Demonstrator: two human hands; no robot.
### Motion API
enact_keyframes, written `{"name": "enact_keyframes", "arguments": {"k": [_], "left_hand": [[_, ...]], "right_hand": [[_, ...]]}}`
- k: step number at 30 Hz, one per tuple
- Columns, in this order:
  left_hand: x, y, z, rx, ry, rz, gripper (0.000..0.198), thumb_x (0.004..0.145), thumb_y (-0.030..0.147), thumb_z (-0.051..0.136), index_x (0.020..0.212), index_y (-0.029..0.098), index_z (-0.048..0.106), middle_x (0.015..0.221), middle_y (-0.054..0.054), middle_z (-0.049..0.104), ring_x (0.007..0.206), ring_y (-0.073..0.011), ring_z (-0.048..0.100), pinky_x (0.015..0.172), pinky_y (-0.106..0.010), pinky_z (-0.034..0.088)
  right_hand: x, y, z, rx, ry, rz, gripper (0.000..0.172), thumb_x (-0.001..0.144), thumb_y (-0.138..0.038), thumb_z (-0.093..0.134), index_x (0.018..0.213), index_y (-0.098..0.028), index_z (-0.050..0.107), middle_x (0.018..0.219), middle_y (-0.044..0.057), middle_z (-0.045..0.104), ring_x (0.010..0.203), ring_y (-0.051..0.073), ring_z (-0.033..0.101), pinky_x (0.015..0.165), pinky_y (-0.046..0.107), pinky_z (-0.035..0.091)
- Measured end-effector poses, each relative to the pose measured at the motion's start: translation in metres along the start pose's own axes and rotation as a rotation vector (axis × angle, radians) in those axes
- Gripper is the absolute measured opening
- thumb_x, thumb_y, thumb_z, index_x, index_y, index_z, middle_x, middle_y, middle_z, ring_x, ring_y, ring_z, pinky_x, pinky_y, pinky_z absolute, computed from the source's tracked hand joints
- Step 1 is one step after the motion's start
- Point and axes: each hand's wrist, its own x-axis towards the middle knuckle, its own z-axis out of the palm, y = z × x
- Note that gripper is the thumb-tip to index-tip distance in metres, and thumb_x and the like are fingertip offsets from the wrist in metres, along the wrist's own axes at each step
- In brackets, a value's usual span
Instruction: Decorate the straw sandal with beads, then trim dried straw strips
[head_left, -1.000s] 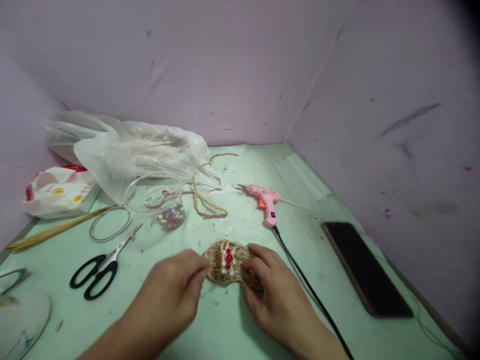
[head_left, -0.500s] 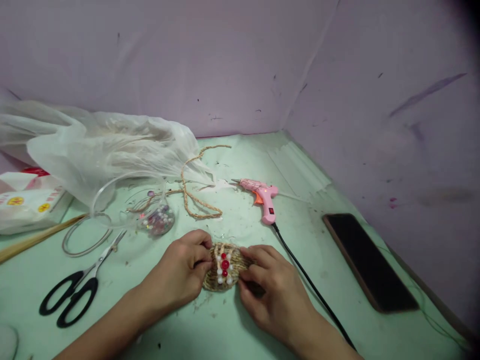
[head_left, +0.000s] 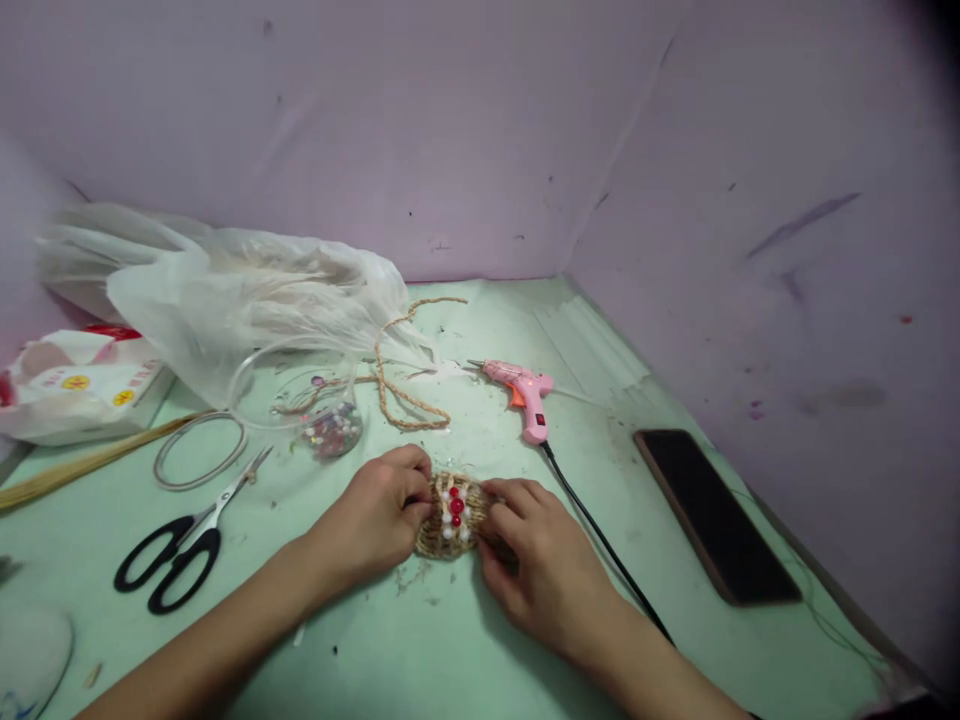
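Note:
A small oval woven straw piece (head_left: pixel 441 543) lies on the green tabletop between my hands, with red and white beads (head_left: pixel 456 508) fixed in a cluster on its front. My left hand (head_left: pixel 386 505) pinches its left edge between thumb and curled fingers. On the other side, my right hand (head_left: pixel 536 555) grips the right edge, fingers bent and thumb underneath. My fingers hide both ends of the piece. Beyond my hands, a pink hot glue gun (head_left: pixel 525 390) lies on its side, its black cord running past my right forearm.
Black-handled scissors (head_left: pixel 191 540) lie left, near a coil of wire (head_left: pixel 199 452) and a clear bag of beads (head_left: pixel 334 430). Braided straw cord (head_left: pixel 409 408) lies beyond. A white plastic bag (head_left: pixel 255 290) and a box (head_left: pixel 97 390) stand back left. A phone (head_left: pixel 716 515) lies right.
The camera view has shifted slightly, bringing more of the table's left side into sight. Both hands keep their hold on the woven straw piece, which shows no clear movement on the table.

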Motion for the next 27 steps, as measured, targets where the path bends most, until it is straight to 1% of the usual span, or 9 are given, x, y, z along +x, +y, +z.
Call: {"name": "enact_keyframes", "arguments": {"k": [4, 8, 11, 14, 16, 20, 22, 24, 27], "left_hand": [[0.002, -0.004, -0.003, -0.091, 0.041, -0.023, 0.016, 0.071, 0.008, 0.051, 0.068, 0.016, 0.064, 0.079, -0.003, 0.058, 0.074, -0.0137, 0.055, 0.069, -0.024, 0.043], [0.002, -0.005, -0.006, -0.195, 0.099, -0.162, 0.025, 0.069, 0.012, 0.053, 0.092, 0.015, 0.062, 0.083, -0.004, 0.062, 0.075, -0.0158, 0.056, 0.070, -0.026, 0.044], [0.001, -0.001, -0.006, -0.393, 0.065, -0.219, 0.035, 0.066, 0.015, 0.056, 0.101, 0.014, 0.061, 0.082, -0.003, 0.063, 0.074, -0.0157, 0.056, 0.070, -0.027, 0.044], [0.002, 0.004, -0.002, -0.723, 0.071, -0.293, 0.034, 0.055, 0.014, 0.065, 0.088, 0.013, 0.064, 0.071, -0.001, 0.063, 0.068, -0.0156, 0.056, 0.064, -0.028, 0.044], [0.004, 0.005, 0.001, -0.857, 0.122, -0.327, 0.030, 0.050, 0.013, 0.068, 0.080, 0.012, 0.064, 0.066, -0.001, 0.063, 0.064, -0.0151, 0.056, 0.062, -0.027, 0.044], [0.010, -0.001, 0.002, -0.955, 0.280, -0.324, 0.034, 0.057, 0.022, 0.069, 0.088, 0.013, 0.061, 0.081, -0.005, 0.065, 0.074, -0.0149, 0.059, 0.072, -0.028, 0.046], [0.012, -0.006, 0.000, -0.998, 0.375, -0.326, 0.034, 0.063, 0.027, 0.067, 0.093, 0.014, 0.057, 0.089, -0.005, 0.065, 0.077, -0.0132, 0.060, 0.074, -0.027, 0.047], [0.013, -0.009, -0.001, -1.031, 0.413, -0.335, 0.033, 0.065, 0.030, 0.066, 0.092, 0.014, 0.056, 0.085, -0.004, 0.064, 0.071, -0.0115, 0.059, 0.067, -0.025, 0.048], [0.014, -0.007, 0.002, -1.052, 0.337, -0.341, 0.033, 0.065, 0.033, 0.067, 0.087, 0.011, 0.059, 0.074, -0.005, 0.064, 0.056, -0.0106, 0.057, 0.049, -0.021, 0.045]], "right_hand": [[-0.001, -0.001, -0.001, 0.008, -0.005, 0.049, 0.014, 0.069, -0.013, 0.055, 0.081, -0.017, 0.053, 0.116, 0.013, 0.051, 0.102, 0.027, 0.047, 0.088, 0.041, 0.040], [0.001, -0.003, -0.006, 0.123, 0.008, 0.113, 0.023, 0.064, -0.007, 0.056, 0.081, -0.020, 0.047, 0.094, 0.006, 0.052, 0.088, 0.021, 0.049, 0.076, 0.034, 0.042], [0.000, 0.004, -0.007, 0.268, -0.012, 0.180, 0.028, 0.065, -0.006, 0.054, 0.087, -0.022, 0.044, 0.086, 0.002, 0.052, 0.078, 0.018, 0.050, 0.068, 0.030, 0.042], [-0.001, 0.015, -0.005, 0.521, -0.023, 0.360, 0.036, 0.067, -0.011, 0.054, 0.100, -0.022, 0.043, 0.079, -0.001, 0.055, 0.065, 0.015, 0.052, 0.060, 0.028, 0.042], [-0.001, 0.019, -0.005, 0.729, -0.043, 0.453, 0.040, 0.065, -0.014, 0.059, 0.103, -0.019, 0.048, 0.081, 0.001, 0.059, 0.069, 0.017, 0.055, 0.065, 0.030, 0.044], [0.006, 0.016, -0.011, 1.255, -0.224, 0.596, 0.023, 0.058, -0.024, 0.071, 0.078, -0.014, 0.062, 0.070, 0.004, 0.065, 0.067, 0.019, 0.060, 0.067, 0.031, 0.044], [0.013, 0.014, -0.014, 1.521, -0.183, 0.676, 0.025, 0.057, -0.025, 0.074, 0.077, -0.014, 0.063, 0.070, 0.005, 0.068, 0.067, 0.019, 0.062, 0.069, 0.031, 0.046], [0.021, 0.014, -0.016, 1.666, -0.080, 0.691, 0.028, 0.056, -0.022, 0.076, 0.080, -0.014, 0.063, 0.074, 0.006, 0.069, 0.073, 0.020, 0.064, 0.074, 0.033, 0.046], [0.034, 0.013, -0.017, 1.698, 0.034, 0.635, 0.030, 0.055, -0.020, 0.077, 0.081, -0.014, 0.063, 0.077, 0.007, 0.071, 0.081, 0.023, 0.065, 0.078, 0.035, 0.047]]}}
